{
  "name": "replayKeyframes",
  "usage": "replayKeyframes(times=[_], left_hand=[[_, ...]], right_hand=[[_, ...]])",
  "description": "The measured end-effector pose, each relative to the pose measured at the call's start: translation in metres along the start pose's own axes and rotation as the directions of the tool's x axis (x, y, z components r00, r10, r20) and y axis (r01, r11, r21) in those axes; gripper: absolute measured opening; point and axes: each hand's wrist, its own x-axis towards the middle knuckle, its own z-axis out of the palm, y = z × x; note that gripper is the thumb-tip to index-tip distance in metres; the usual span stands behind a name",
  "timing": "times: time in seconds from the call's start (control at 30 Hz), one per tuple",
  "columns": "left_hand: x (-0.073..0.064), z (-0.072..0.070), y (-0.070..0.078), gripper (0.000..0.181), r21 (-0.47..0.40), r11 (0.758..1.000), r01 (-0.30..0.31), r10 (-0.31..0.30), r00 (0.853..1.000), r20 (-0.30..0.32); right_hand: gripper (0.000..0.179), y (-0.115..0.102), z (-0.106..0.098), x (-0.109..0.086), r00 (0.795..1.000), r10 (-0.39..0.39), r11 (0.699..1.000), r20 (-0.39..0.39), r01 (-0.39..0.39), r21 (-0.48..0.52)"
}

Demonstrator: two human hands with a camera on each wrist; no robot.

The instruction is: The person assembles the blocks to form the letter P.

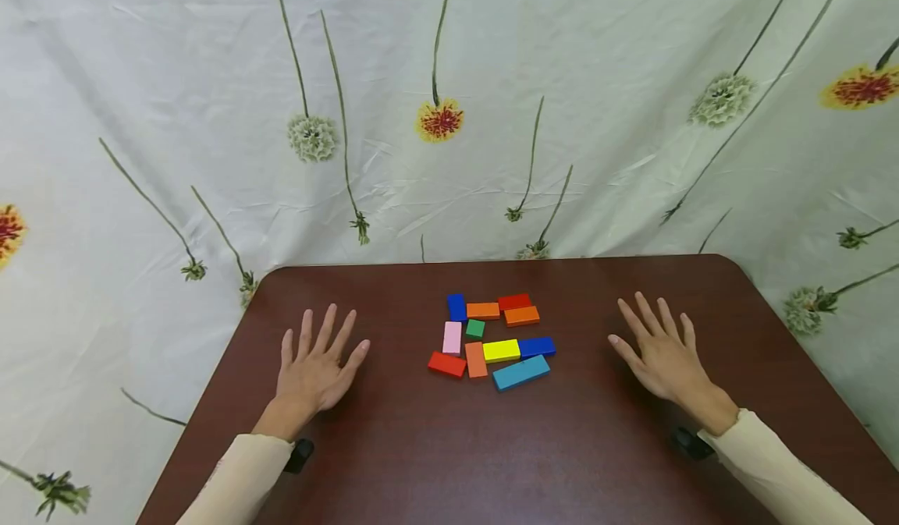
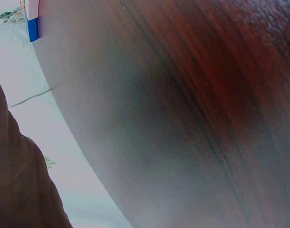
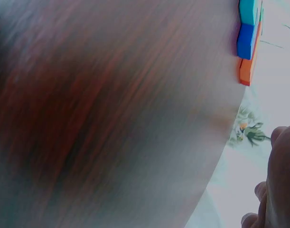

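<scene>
In the head view, my left hand [image 1: 314, 373] is at the left of the brown table, fingers spread and straight, holding nothing. Over on the right, my right hand [image 1: 663, 353] is likewise spread and empty. Between them lies a loose group of coloured blocks. At its back are a blue block [image 1: 456, 307], orange blocks [image 1: 483, 311] and a red block [image 1: 515, 301]. A pink block [image 1: 453, 338] and a small green block [image 1: 475, 329] lie in the middle. Nearer are a yellow block [image 1: 502, 351] and a light blue block [image 1: 521, 373]. Neither hand touches a block.
The brown tabletop [image 1: 421, 462] has rounded far corners. Behind and beside it hangs a white cloth [image 1: 379, 65] printed with flowers. Dark devices [image 1: 300, 455] are strapped at both wrists, below the cream sleeves [image 1: 239, 474].
</scene>
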Motion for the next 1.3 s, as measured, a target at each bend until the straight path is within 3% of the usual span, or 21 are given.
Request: replayKeyframes(times=[0.9,1.3], left_hand=[[0.001,0.0,0.013,0.073,0.01,1.0,-0.018,0.018,1.0,-0.001],[0.002,0.004,0.028,0.072,-0.009,0.998,-0.06,0.059,0.998,-0.03]], right_hand=[[0.07,-0.033,0.014,-0.003,1.0,-0.025,0.999,-0.018,0.026,0.035],[0.069,-0.053,0.02,-0.005,0.998,-0.054,0.998,-0.036,0.055,0.035]])
